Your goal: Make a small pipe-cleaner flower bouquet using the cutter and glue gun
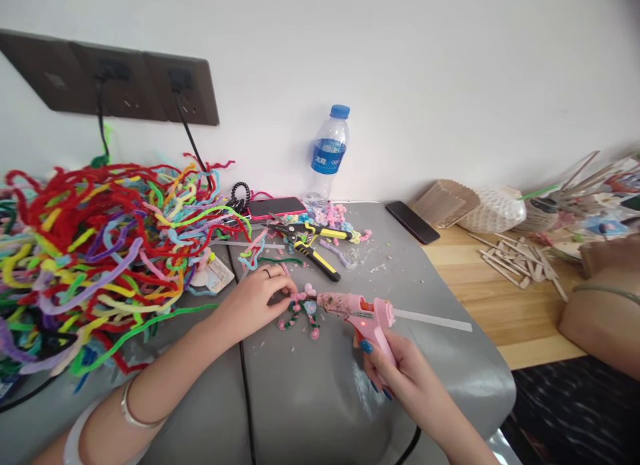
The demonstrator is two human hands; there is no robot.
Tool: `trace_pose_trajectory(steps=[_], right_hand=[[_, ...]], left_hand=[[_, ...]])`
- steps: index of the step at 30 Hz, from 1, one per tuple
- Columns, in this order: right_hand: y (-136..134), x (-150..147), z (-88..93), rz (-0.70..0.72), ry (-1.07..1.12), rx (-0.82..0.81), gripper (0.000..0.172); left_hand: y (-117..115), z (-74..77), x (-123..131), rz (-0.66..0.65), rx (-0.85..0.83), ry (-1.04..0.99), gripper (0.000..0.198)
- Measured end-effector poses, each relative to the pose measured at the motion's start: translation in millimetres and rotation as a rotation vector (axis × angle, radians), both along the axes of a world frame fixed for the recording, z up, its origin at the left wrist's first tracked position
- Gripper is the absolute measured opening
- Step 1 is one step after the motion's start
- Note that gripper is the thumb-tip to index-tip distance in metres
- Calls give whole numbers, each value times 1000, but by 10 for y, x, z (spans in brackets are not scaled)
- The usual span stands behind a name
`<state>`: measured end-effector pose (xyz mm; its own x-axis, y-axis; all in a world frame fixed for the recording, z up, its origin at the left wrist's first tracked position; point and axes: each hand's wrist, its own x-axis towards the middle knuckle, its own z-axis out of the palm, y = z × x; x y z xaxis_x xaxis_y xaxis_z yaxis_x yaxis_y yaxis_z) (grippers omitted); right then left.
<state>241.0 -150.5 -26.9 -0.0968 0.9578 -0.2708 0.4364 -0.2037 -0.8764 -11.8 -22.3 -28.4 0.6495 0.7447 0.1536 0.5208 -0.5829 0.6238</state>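
Observation:
My right hand (387,362) is wrapped round the handle of a pink hot glue gun (373,322), which has an orange light lit and a clear glue stick (435,320) poking out of its back. The gun's nozzle meets a small pipe-cleaner craft (310,308) with pink and blue flowers and dark green stems on the grey table. At the craft's upper left, my left hand (265,293) pinches its edge between thumb and fingers. Just behind lie yellow-and-black pliers (320,258).
A big heap of coloured pipe cleaners (100,238) covers the left side. Behind stand a water bottle (330,152) and two phones, one black (413,222). Black cords run across the table. Wooden sticks (523,262) and another person's arm (600,312) are at right.

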Motion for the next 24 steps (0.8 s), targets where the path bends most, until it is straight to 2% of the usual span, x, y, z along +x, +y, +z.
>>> trace_pose_trajectory(steps=[7, 12, 20, 24], right_hand=[[-12, 16, 31, -29, 75, 47, 51], [-52, 64, -33, -66, 179, 96, 47], [-161, 122, -72, -222, 350, 117, 46], [-211, 227, -98, -178, 306, 137, 42]], left_hand=[[-9, -15, -1, 7, 24, -20, 13], [-12, -7, -1, 8, 23, -28, 14], [-18, 15, 2, 5, 7, -50, 15], [-21, 20, 4, 16, 3, -75, 14]])
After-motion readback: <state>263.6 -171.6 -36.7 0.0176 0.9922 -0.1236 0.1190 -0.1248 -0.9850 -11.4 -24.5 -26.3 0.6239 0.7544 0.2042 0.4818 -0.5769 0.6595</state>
